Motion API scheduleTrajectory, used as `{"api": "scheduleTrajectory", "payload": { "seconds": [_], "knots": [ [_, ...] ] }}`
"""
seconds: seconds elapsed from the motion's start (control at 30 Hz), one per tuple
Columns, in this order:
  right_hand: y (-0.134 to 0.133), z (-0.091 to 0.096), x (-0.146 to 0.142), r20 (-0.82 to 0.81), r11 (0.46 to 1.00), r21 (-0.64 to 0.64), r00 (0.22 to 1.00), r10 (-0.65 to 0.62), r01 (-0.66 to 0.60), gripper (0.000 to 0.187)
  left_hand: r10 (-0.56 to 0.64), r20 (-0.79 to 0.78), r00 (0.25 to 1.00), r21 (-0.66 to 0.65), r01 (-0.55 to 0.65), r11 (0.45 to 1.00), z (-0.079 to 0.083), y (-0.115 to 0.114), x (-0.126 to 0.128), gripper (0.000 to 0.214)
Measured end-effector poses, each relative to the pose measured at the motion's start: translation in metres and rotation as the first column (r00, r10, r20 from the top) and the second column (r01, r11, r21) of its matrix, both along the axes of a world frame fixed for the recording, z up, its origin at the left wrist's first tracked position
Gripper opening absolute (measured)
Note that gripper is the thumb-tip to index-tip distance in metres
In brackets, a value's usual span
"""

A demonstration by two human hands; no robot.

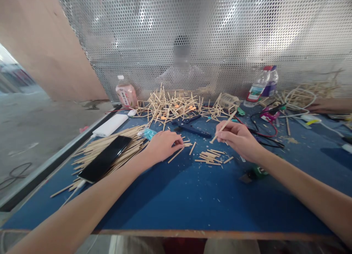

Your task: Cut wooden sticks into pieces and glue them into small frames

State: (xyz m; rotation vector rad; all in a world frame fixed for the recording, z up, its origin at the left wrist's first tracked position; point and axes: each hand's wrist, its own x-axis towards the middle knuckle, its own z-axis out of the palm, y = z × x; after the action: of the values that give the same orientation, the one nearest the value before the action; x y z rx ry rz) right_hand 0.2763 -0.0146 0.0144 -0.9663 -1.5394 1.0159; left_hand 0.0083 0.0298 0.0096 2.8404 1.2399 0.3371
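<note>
My right hand (235,137) pinches a thin wooden stick (226,124) that slants up to the right, its lower end near a small crosswise bit. My left hand (164,146) rests low over the table with its fingers curled and closed. Its fingertips touch or nearly touch some short sticks (187,144); whether one is gripped is hidden. A single stick (175,156) lies just below the left thumb. Between my hands is a loose pile of short cut sticks (210,157). Behind it lie dark blue-handled cutting pliers (194,128).
A black phone (106,158) lies on long sticks (90,149) at left, near a white power bank (110,124). A tangled stick heap (170,105) stands by the perforated metal screen (132,34). Bottles (255,89), cables and another person's hand (330,105) are at right; a green tool (257,172) lies under my right forearm.
</note>
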Motion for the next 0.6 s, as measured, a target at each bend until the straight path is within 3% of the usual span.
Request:
{"api": "scheduleTrajectory", "payload": {
  "seconds": [0.17, 0.47, 0.6],
  "knots": [
    [0.001, -0.005, -0.002, 0.036, 0.998, 0.061, 0.999, -0.009, 0.007, 0.007, 0.001, -0.035, 0.999, 0.016, 0.0, 1.0, 0.001, -0.002, 0.0, 0.023],
    [-0.013, 0.002, -0.01, 0.397, 0.949, 0.315, 0.909, -0.129, -0.003, 0.01, -0.017, -0.088, 0.996, 0.087, 0.025, 0.996, -0.004, -0.002, -0.001, 0.025],
    [-0.013, 0.002, -0.008, 0.414, 0.952, 0.305, 0.902, -0.12, -0.013, 0.019, -0.012, -0.077, 0.997, 0.154, 0.023, 0.988, -0.009, 0.001, 0.0, 0.026]
  ]
}}
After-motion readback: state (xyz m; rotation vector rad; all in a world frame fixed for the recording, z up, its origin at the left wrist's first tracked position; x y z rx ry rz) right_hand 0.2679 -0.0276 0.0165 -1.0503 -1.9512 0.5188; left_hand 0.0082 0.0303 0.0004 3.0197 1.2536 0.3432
